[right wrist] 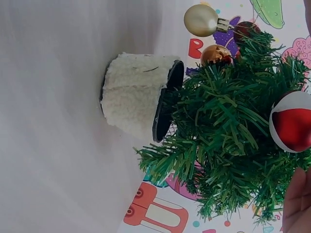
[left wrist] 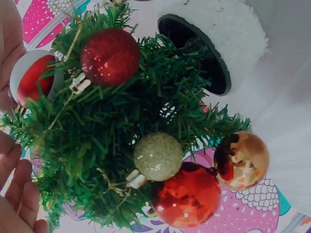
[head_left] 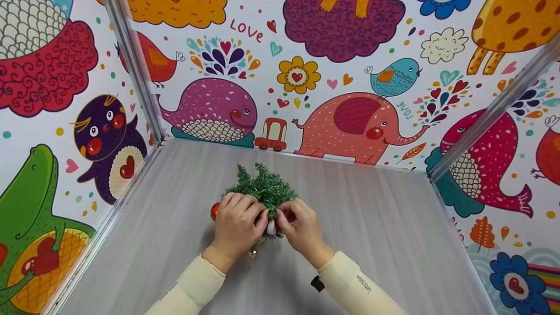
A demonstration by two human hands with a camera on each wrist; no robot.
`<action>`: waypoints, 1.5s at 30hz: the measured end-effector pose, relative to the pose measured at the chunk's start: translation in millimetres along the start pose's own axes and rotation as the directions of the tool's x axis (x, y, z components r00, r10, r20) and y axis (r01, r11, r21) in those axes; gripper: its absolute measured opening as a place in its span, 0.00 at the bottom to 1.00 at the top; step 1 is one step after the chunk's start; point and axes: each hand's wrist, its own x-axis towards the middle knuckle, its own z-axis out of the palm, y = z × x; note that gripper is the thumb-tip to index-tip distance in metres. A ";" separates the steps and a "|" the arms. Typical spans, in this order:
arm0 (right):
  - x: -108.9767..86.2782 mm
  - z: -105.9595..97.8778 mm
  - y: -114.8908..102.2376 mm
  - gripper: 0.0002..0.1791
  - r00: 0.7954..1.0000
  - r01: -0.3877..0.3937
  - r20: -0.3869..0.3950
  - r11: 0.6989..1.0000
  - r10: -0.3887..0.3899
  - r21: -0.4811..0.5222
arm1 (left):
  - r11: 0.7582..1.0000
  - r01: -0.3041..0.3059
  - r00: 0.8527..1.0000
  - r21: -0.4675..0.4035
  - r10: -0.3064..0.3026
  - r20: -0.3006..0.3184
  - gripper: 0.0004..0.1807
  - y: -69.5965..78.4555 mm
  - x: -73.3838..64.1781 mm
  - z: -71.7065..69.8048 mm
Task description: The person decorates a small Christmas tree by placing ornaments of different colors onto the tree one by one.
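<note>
A small green Christmas tree [head_left: 267,188] stands in a white fuzzy pot [right wrist: 136,94] with a black rim. Both hands meet near its upper front. My left hand [head_left: 238,218] curls in from the left, thumb and forefinger pinching at a green branch tip. From the other side my right hand [head_left: 302,225] pinches at that same tip. Just below the fingertips hangs a red and white Christmas ball [right wrist: 294,121]. What exactly lies between the fingertips is hidden. A glittery dark red ball [left wrist: 111,57], a glittery gold ball [left wrist: 158,156] and a shiny red ball [left wrist: 186,195] hang nearby.
A shiny copper-gold ball [left wrist: 241,160] and a pale gold ball [right wrist: 200,20] hang on outer branches. The grey wood-grain table [head_left: 372,245] lies beneath, bounded by printed cartoon panels [head_left: 271,100] behind and at both sides, with metal corner posts [head_left: 135,65].
</note>
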 end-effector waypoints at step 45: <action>-2.8 -2.8 -0.5 0.08 0.999 0.010 0.041 1.000 -0.011 0.026 | 0.999 -0.003 1.000 0.032 0.002 0.027 0.05 0.4 -8.9 0.6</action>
